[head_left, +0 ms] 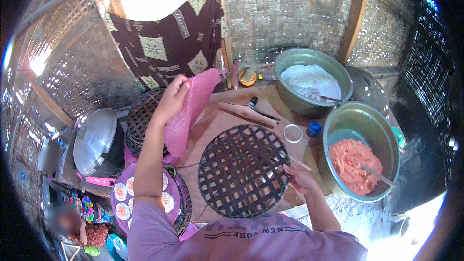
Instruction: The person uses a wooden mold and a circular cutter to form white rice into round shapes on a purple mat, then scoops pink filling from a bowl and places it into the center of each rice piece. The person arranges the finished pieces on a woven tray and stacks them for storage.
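My left hand point(173, 100) is closed on a pink mesh cloth point(197, 104), raised over the left part of the table and hanging down in a folded sheet. In my right hand point(301, 179) is the right edge of a round, dark lattice-woven tray point(241, 171), held in front of me above the wooden table point(295, 208). Its weave is open and nothing lies on it. By my left forearm, a similar tray lined with pink cloth point(140, 174) bears several round white cakes point(123, 210) with orange centres.
Stacked lattice trays point(140, 116) stand beside a large lidded metal pot point(96, 140). At right are a green basin of white flour-like mix point(309, 79) and another of orange-pink dough point(355, 164), both with sticks. Wooden pieces point(246, 115) and a blue-lidded jar point(314, 129) lie between. Another person point(65, 217) is lower left.
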